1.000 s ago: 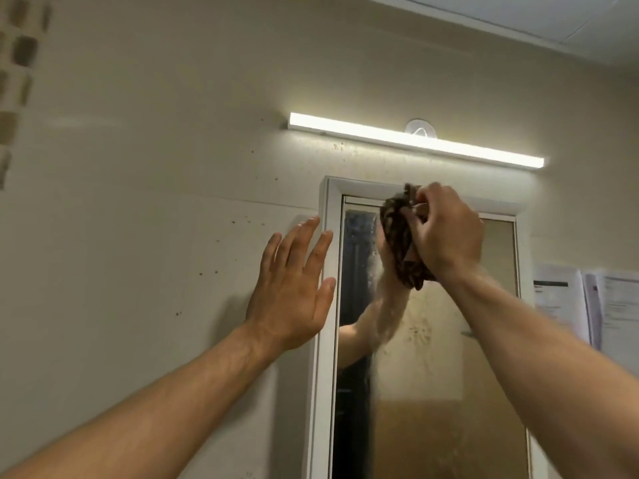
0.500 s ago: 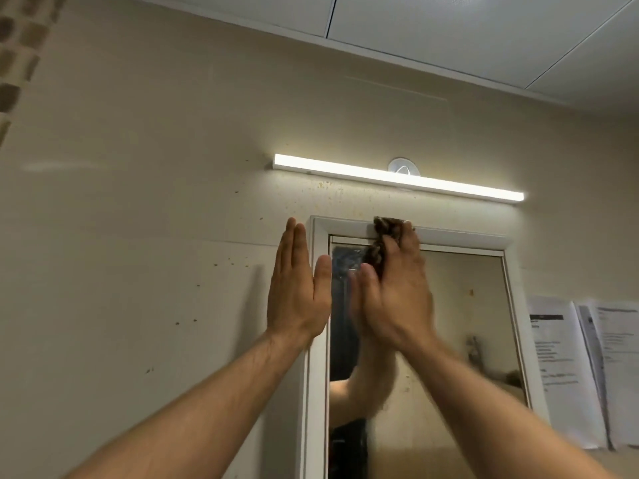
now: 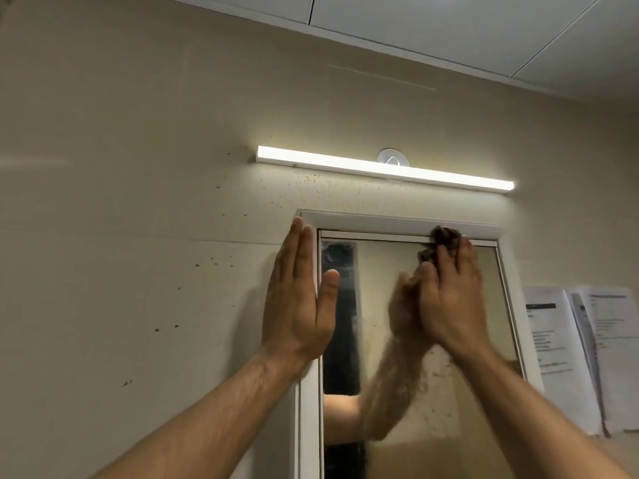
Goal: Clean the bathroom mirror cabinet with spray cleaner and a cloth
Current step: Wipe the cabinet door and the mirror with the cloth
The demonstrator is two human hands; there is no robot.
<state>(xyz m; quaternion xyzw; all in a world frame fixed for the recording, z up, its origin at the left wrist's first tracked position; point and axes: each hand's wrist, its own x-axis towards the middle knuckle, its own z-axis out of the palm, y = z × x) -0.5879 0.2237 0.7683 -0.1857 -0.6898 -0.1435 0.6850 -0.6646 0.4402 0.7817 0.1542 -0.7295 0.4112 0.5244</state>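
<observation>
- Wall [image 3: 138, 271]: beige, brown specks.
- Left hand [image 3: 297, 305]: flat, fingers straight and together, at the left edge of the mirror cabinet [image 3: 380, 223]; contact unclear.
- Light bar [image 3: 380, 169]: lit, above the cabinet.
- Cloth [image 3: 444, 236]: dark, bunched, at the mirror's top edge, right of middle, touching the white frame.
- Right hand [image 3: 449, 305]: fingers straight, pressing the cloth to the glass; blurred.
- Papers [image 3: 560, 357]: on the wall, right of the cabinet.
</observation>
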